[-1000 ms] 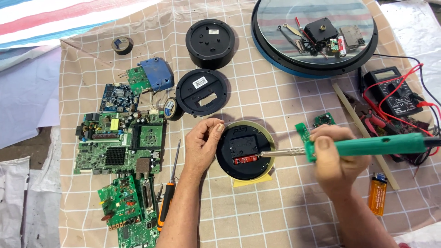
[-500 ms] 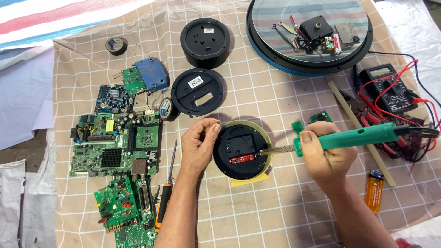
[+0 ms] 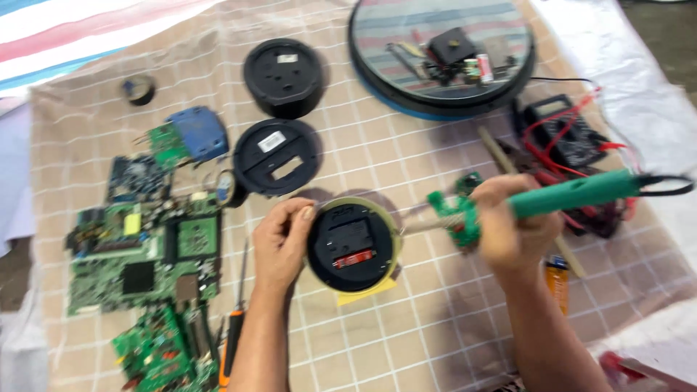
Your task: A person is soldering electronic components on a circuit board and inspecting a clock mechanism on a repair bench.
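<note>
A round black device (image 3: 351, 245) with a yellowish rim and a red part inside lies on the checked cloth (image 3: 406, 327). My left hand (image 3: 279, 243) grips its left edge and holds it steady. My right hand (image 3: 512, 225) is closed around a green-handled soldering iron (image 3: 573, 194). The iron's metal tip (image 3: 417, 226) points left and reaches the device's right rim. A small green circuit piece (image 3: 459, 219) sits at my right fingers.
Green circuit boards (image 3: 145, 247) lie at the left, with an orange-handled screwdriver (image 3: 234, 341) beside my left forearm. Two black round covers (image 3: 278, 156) sit behind. A large round tray (image 3: 439, 54) with parts and a multimeter (image 3: 563, 131) with red leads stand at the back right.
The view has shifted slightly and blurred. Both hands keep their grip; the soldering iron's tip stays at the device's right rim.
</note>
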